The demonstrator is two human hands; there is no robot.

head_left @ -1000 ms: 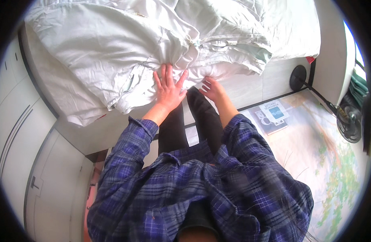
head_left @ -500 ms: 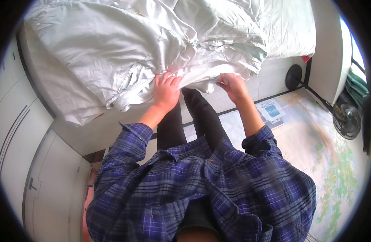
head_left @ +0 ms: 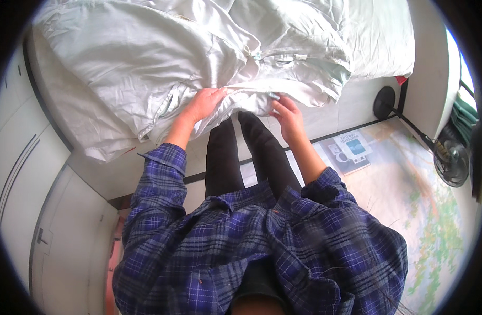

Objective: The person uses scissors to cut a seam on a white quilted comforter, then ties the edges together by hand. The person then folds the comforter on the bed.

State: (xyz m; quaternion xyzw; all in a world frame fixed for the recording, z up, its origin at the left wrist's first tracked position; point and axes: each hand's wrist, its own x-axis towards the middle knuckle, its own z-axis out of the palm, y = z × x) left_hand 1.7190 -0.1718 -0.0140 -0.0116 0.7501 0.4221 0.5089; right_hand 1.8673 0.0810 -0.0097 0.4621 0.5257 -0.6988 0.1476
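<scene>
On the bed (head_left: 348, 105) near a fan (head_left: 451, 164), left fingers (head_left: 216, 93) clutch bedding (head_left: 162, 58); whether right fingers (head_left: 286, 104) do is unclear.

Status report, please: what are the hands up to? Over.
Left hand on rumpled white cover; right hand at its near edge. Grip unclear. Black trouser legs close to that edge.

Resting the left hand (head_left: 202, 104) on the white bedding (head_left: 146, 50); touching its near edge with the right hand (head_left: 290, 118); facing the bed base (head_left: 351, 105).
</scene>
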